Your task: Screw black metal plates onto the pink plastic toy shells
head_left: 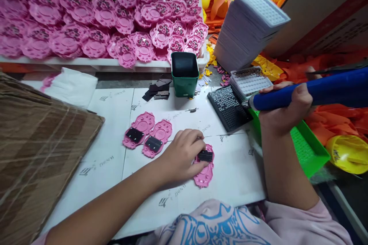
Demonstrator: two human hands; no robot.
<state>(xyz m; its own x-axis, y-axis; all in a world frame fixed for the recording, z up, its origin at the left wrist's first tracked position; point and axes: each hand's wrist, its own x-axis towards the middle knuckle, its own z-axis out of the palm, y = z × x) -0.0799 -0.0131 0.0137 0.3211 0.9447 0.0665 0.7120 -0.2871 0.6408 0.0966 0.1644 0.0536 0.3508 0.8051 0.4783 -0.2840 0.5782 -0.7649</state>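
My left hand (184,153) grips the left side of a pink plastic shell (205,174) on the tabletop, its fingers near a small black cover (205,155) set in the shell's upper part. In my right hand (287,111) is a blue electric screwdriver (324,90), held sideways. Its tip points at a black screw tray (227,103) with many small shiny screws in its holes; whether tip and tray touch I cannot tell. Left of my left hand lie two more pink shells (143,122), each with a black cover.
A green cup (185,84) stands behind, beside loose black covers (158,89). Pink shells fill a white crate (172,63) at the back. A tall stack of white trays (244,26) leans at the back right. A cardboard box (43,153) borders the left; a green basket (307,149) sits right.
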